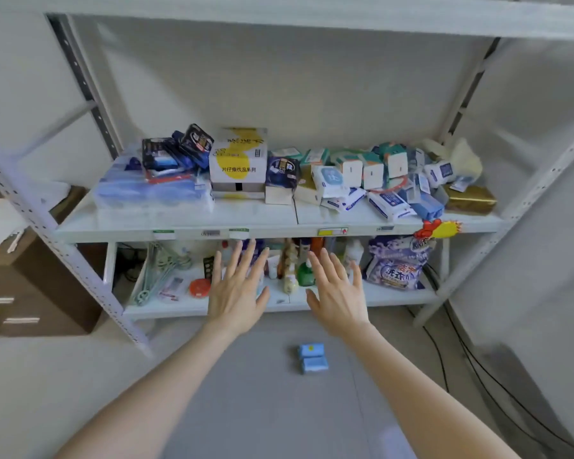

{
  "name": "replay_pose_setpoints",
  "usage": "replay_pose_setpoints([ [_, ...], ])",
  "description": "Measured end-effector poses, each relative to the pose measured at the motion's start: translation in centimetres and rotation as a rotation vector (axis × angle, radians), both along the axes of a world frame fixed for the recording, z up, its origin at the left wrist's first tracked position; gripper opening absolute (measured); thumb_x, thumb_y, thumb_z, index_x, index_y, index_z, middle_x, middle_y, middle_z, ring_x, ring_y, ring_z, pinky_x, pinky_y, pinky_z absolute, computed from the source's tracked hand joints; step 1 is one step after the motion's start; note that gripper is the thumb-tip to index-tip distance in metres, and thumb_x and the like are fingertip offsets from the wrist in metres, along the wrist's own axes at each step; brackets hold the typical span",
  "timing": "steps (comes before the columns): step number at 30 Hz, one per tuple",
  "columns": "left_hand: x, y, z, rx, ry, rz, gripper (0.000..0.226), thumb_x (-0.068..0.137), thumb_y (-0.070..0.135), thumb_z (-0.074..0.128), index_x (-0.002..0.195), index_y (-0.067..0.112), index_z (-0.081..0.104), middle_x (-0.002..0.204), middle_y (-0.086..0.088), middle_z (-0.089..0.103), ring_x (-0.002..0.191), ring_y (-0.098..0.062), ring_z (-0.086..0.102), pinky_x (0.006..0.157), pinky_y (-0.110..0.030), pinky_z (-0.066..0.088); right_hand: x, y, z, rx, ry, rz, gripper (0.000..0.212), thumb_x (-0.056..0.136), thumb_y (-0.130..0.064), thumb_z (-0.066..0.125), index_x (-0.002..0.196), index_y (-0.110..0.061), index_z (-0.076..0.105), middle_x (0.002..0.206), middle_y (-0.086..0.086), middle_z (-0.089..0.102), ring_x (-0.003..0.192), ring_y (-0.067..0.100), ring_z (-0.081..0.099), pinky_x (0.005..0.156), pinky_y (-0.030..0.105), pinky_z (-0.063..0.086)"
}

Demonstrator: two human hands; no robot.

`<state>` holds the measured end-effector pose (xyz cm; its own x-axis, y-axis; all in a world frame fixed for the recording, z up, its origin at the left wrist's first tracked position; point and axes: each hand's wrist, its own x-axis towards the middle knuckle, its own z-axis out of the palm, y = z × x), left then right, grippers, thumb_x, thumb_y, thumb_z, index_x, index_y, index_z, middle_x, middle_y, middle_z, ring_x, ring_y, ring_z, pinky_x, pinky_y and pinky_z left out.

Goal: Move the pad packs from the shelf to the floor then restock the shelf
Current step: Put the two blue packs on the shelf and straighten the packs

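Both arms reach forward from 6 o'clock toward a white metal shelf unit (179, 226). Left hand (236, 286) sits just left of centre, fingers spread wide, back of the hand to the camera, holding nothing. Right hand (340, 293) sits just right of centre, also splayed and holding nothing. Both hands are in front of the lower shelf, fingertips up near the middle board's front edge; cannot tell if they touch it.

Two light blue pad packs (313, 357) lie touching each other on the grey floor (246, 409), at 5 o'clock of the right hand, between the forearms.

The middle board is crowded. At 1 o'clock of frame is a loose heap of white-and-blue packs (388, 203), with teal-and-white boxes (371, 167) standing behind them. Plain blue packs (428, 207) at the heap's right side are possibly the same kind as the floor ones; the blur makes it hard to say. A gold pack (471, 197) lies at the far right end. A white-and-yellow carton (237, 160) stands at 12 o'clock, dark navy packs (179, 150) are piled at 11 o'clock, and a clear-wrapped blue bundle (150, 190) lies below them. A red-and-yellow tag (438, 228) hangs on the board's front edge at 2 o'clock.

On the lower shelf are green hangers (156, 270) at 9 o'clock of the left hand, an orange round lid (199, 287) beside them, a green bottle (305, 273) between the hands, and a laundry detergent bag (395, 263) at 3 o'clock.

A brown drawer cabinet (30, 286) stands at far left. Black cables (461, 359) run on the floor at 4 o'clock.
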<state>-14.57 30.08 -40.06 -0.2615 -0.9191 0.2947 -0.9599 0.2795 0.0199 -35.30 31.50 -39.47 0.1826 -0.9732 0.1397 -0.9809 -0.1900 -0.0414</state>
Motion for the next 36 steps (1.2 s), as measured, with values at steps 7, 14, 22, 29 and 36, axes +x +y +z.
replay_pose_setpoints([
  [7, -9.9, 4.4, -8.0, 0.180, -0.015, -0.044, 0.070, 0.094, 0.048, 0.042, 0.154, 0.027, 0.012, 0.162, -0.002, 0.003, 0.150, -0.024, -0.002, 0.116, -0.051, -0.006, -10.0, 5.3, -6.4, 0.139, 0.048, -0.065, 0.069, 0.096, -0.041, 0.038, 0.153, -0.018, 0.005, 0.161, 0.007, 0.012, 0.148, 0.023, 0.012, 0.116, 0.052, 0.006],
  [14, -15.8, 7.6, -14.5, 0.365, -0.006, -0.028, 0.070, 0.095, 0.045, 0.043, 0.154, 0.027, 0.010, 0.163, 0.000, 0.003, 0.150, -0.022, -0.003, 0.117, -0.049, -0.005, -16.3, 7.7, -12.0, 0.285, 0.058, -0.076, 0.069, 0.096, -0.042, 0.037, 0.153, -0.019, 0.006, 0.161, 0.009, 0.011, 0.147, 0.025, 0.014, 0.114, 0.051, 0.012],
  [22, -16.3, 6.2, -20.2, 0.526, 0.009, 0.061, 0.069, 0.096, 0.040, 0.043, 0.154, 0.024, 0.010, 0.163, 0.001, 0.002, 0.150, -0.021, -0.002, 0.118, -0.049, 0.001, -18.7, 6.8, -18.4, 0.469, 0.032, -0.076, 0.070, 0.098, -0.044, 0.034, 0.153, -0.019, 0.000, 0.161, 0.006, 0.010, 0.147, 0.022, 0.014, 0.115, 0.048, 0.013],
  [29, -15.0, -0.3, -26.3, 0.580, 0.003, 0.061, 0.070, 0.095, 0.040, 0.045, 0.154, 0.024, 0.011, 0.163, 0.000, 0.006, 0.150, -0.020, 0.001, 0.119, -0.048, 0.003, -17.5, 1.8, -25.3, 0.575, 0.011, -0.057, 0.072, 0.097, -0.045, 0.036, 0.153, -0.018, -0.001, 0.161, 0.005, 0.013, 0.146, 0.021, 0.016, 0.116, 0.048, 0.013],
  [36, -13.7, -8.0, -35.9, 0.669, -0.056, 0.024, 0.071, 0.094, 0.041, 0.046, 0.154, 0.024, 0.011, 0.162, 0.000, 0.009, 0.149, -0.021, 0.004, 0.119, -0.048, 0.005, -16.2, -4.4, -35.7, 0.693, -0.015, -0.104, 0.074, 0.097, -0.046, 0.038, 0.153, -0.018, -0.002, 0.161, 0.005, 0.012, 0.146, 0.023, 0.015, 0.117, 0.049, 0.011],
])
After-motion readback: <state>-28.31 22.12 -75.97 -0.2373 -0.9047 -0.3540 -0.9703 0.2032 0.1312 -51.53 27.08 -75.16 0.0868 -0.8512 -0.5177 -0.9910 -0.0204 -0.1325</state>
